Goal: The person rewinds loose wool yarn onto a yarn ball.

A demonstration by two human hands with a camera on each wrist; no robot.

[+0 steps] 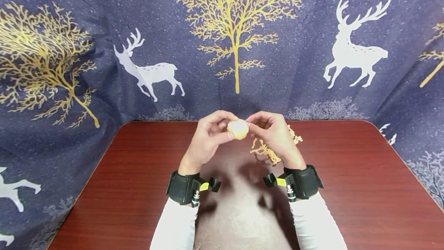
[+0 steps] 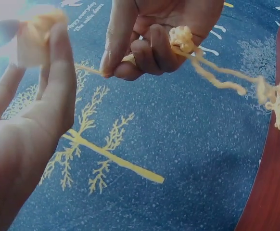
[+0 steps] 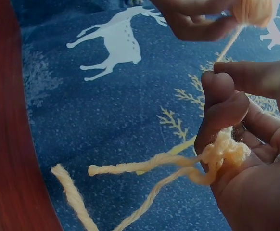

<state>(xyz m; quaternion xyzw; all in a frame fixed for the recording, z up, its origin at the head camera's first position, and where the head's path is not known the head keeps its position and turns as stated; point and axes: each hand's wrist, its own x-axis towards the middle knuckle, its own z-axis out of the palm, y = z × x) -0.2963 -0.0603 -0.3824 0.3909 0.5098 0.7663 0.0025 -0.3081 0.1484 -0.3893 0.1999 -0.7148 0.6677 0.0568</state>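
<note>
Our left hand (image 1: 207,139) grips yarn ball (image 1: 238,129), our right hand (image 1: 274,132) pinches its straight strand (image 3: 228,45), pale yarn tangle (image 1: 266,151) on red-brown counter (image 1: 354,165)

Blue fabric (image 1: 306,68) (white deer (image 1: 355,53), golden trees (image 1: 237,65)) behind reddish table (image 1: 354,161)

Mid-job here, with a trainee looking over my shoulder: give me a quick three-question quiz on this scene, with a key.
1. What does the left grip hold? A) scissors B) a yarn ball C) a cup
2. True or false: the right grip pinches a strand running from the yarn ball.
3. Fill in: in the head view, the loose yarn on the table lies nearer the ____ grip.

Key: 1. B; 2. True; 3. right.
</note>
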